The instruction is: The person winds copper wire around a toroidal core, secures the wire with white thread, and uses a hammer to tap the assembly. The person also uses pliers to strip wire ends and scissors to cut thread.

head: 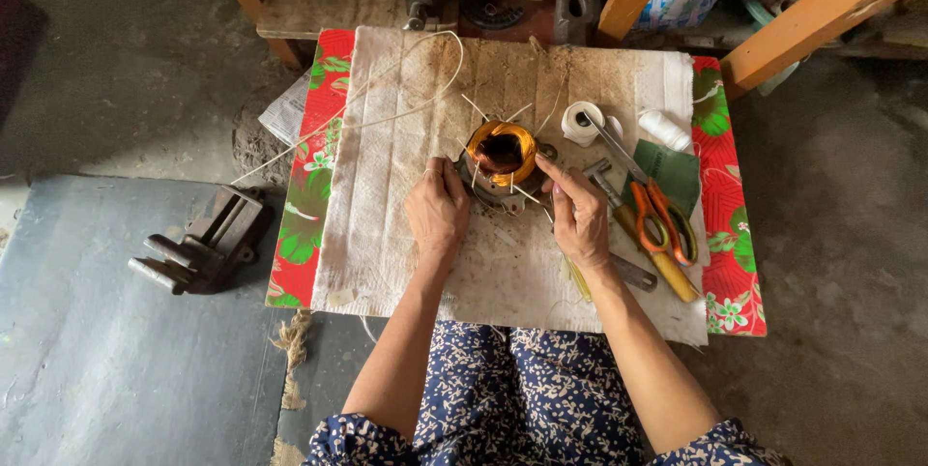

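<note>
A: Starting nearest — what are the hands doing?

B: The left hand rests on the near-left edge of the motor stator, fingers curled against it to steady it. The right hand pinches a thin pale sliver at the stator's right side.

A: And the stator?

B: It sits mid-way on the stained white cloth, copper winding ringed in yellow, more slivers sticking out of it.

A: Any advice?

B: I'd keep the left hand firm and work the sliver straight, gently — those windings look easily nicked.

A: Further out?

B: Orange-handled scissors to the right, a white thread spool beyond, a grey vise on the floor.
</note>
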